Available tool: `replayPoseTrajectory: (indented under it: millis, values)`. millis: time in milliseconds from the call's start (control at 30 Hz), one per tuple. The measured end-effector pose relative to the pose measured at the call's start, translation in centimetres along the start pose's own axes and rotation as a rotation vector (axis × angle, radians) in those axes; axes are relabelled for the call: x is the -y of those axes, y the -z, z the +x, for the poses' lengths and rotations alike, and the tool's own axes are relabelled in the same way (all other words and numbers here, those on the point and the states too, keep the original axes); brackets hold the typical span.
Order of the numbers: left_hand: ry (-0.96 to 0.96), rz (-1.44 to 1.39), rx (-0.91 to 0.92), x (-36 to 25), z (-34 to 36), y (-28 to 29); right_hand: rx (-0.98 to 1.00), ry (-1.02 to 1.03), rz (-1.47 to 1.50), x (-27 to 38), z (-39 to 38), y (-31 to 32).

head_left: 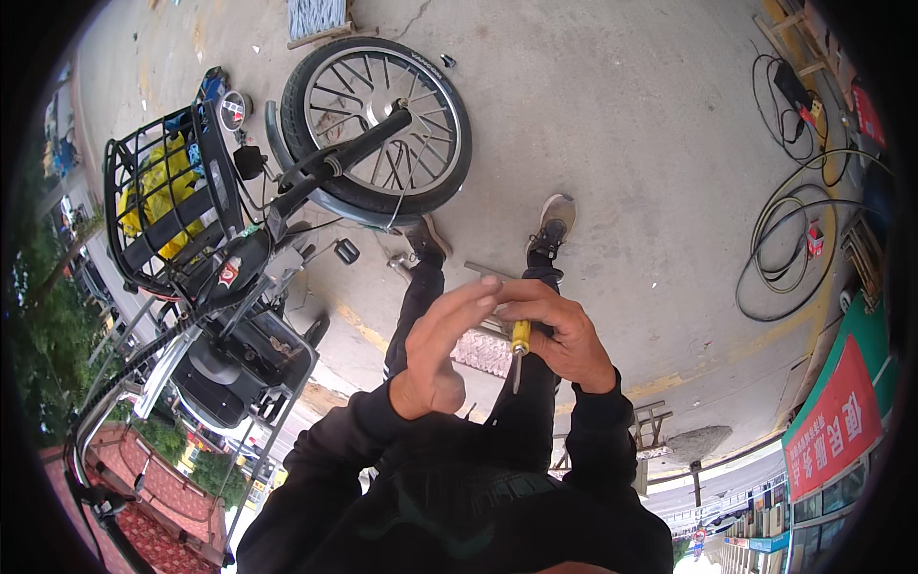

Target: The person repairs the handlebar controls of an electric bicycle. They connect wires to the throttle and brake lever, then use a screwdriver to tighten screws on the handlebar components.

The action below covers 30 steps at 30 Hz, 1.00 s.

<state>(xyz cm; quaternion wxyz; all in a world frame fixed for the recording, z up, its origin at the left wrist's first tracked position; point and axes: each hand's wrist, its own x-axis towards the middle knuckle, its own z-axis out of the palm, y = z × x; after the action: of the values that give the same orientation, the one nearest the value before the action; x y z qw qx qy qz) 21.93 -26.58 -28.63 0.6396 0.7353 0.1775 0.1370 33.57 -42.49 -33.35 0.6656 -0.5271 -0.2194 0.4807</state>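
Observation:
My right hand is closed around a screwdriver with a yellow handle, its metal shaft pointing down toward my body. My left hand is raised beside it, its curved fingers meeting the right hand's fingertips above the handle. Whether the left fingers pinch anything small is hidden. Both hands hover in front of my black trousers and dark sleeves, above my two shoes on the concrete.
An electric bicycle stands at the left with its front wheel, black handlebar and a wire basket holding something yellow. A metal tool lies by my feet. Coiled cables and a red and green sign are at the right.

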Motion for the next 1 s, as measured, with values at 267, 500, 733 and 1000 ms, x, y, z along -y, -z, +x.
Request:
replayPoseTrajectory:
  millis: [267,500,733,1000]
  values:
    - [0.458,0.671,-0.001,41.4,18.2,-0.9,-0.161,-0.018,0.127,-14.3,6.4,11.8]
    - [0.439,0.791,-0.052,61.1,29.4,-0.8,-0.221,-0.143,0.055,-23.0,8.5,20.6]
    - [0.522,0.846,-0.249,62.2,34.4,-2.6,-0.245,-0.107,-0.025,-26.7,9.5,22.1]
    - [0.379,1.015,-0.157,65.6,33.7,-3.5,-0.206,-0.001,-0.043,-23.8,9.2,20.5]
